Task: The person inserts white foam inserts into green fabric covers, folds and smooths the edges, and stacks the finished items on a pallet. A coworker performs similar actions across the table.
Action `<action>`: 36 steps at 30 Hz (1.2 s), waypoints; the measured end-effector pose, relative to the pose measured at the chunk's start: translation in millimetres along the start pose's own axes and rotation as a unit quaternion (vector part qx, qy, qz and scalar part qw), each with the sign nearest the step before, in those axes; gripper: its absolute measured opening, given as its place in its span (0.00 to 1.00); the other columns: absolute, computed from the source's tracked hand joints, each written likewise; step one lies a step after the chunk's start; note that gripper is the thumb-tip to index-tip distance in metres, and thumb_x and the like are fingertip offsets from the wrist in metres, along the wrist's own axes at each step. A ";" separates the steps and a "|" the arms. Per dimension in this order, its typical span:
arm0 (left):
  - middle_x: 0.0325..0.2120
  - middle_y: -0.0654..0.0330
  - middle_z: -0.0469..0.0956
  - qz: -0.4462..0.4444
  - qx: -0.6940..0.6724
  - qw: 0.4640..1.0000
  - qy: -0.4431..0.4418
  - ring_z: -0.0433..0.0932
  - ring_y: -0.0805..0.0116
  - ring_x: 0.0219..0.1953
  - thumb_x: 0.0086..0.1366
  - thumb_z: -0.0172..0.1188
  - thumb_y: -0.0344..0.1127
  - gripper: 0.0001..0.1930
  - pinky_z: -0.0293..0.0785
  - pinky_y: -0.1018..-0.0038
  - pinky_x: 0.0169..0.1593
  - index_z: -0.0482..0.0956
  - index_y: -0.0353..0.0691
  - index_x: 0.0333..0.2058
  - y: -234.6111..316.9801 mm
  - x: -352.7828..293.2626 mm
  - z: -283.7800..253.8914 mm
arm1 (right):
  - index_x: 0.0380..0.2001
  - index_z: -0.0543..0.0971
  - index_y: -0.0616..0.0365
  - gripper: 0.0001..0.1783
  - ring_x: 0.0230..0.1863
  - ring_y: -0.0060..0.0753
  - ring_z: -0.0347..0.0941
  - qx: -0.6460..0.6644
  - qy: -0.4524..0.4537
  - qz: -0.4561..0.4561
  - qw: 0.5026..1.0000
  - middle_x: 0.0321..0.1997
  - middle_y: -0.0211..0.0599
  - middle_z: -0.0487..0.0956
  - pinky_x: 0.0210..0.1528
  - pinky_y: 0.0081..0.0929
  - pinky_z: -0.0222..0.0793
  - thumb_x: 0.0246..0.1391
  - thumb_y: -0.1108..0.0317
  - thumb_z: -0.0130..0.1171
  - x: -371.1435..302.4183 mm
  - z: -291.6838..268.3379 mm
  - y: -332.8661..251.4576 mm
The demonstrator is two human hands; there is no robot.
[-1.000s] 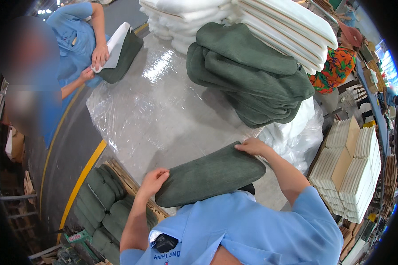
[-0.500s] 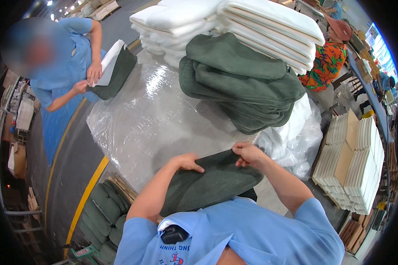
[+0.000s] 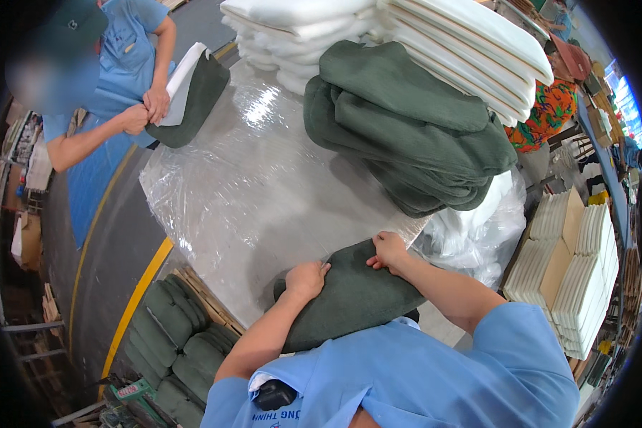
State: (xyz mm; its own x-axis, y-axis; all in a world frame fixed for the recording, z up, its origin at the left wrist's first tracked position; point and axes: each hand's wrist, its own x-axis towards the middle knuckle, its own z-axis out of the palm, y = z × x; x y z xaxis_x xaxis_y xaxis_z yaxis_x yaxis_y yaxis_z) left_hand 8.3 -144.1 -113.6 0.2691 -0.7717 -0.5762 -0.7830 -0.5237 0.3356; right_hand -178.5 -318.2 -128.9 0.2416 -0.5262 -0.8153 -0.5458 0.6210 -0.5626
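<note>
Between both hands (image 3: pixel 305 279) (image 3: pixel 390 251), a green cover (image 3: pixel 353 303), apparently.

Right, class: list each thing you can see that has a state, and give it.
Green piece, held in both hands
Left hand, closed on the piece
Right hand, closed on the piece
Green fabric pile, heaped in folds
White sheets, folded, stacked
Plastic wrap, wrinkled

dark grey floor (image 3: pixel 114 267), yellow line (image 3: pixel 137 301), plastic-covered table (image 3: pixel 214 185), bright bluish light (image 3: pixel 622 93) at right

Grn cloth (image 3: pixel 353 296) pt. hidden by L arm (image 3: pixel 264 337), coworker's head (image 3: pixel 60 68) blurred.
</note>
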 end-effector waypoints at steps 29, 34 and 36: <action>0.36 0.46 0.87 -0.032 -0.016 0.998 0.060 0.86 0.39 0.41 0.77 0.56 0.56 0.25 0.80 0.46 0.45 0.85 0.37 0.37 -44.4 -17.8 -4.1 | 0.44 0.79 0.66 0.16 0.19 0.35 0.83 -0.109 0.060 -0.125 0.984 0.22 0.45 0.81 0.21 0.36 0.76 0.78 0.62 0.51 -10.7 11.6 -8.7; 0.32 0.48 0.87 -0.004 0.005 0.987 0.158 0.86 0.39 0.35 0.79 0.53 0.54 0.23 0.79 0.44 0.39 0.83 0.40 0.37 -52.2 -9.3 13.9 | 0.43 0.79 0.65 0.16 0.18 0.36 0.82 -0.111 0.081 -0.125 0.983 0.22 0.45 0.80 0.21 0.36 0.75 0.78 0.62 0.51 -6.5 15.3 -2.0; 0.31 0.48 0.86 -0.014 -0.005 0.987 0.162 0.86 0.40 0.35 0.79 0.53 0.55 0.23 0.79 0.44 0.39 0.83 0.41 0.37 -53.6 -9.5 19.4 | 0.43 0.79 0.65 0.15 0.18 0.38 0.82 -0.113 0.084 -0.129 0.982 0.23 0.46 0.81 0.22 0.37 0.76 0.77 0.63 0.51 -6.9 17.3 3.9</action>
State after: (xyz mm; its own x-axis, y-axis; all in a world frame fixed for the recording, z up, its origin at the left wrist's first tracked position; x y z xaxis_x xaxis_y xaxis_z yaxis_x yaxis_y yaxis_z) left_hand 36.9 -101.7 -140.5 0.4564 -0.8312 -0.3174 -0.7680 -0.5482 0.3312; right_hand -168.4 -302.1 -127.9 0.2703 -0.7491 -0.6047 -0.6518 0.3199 -0.6876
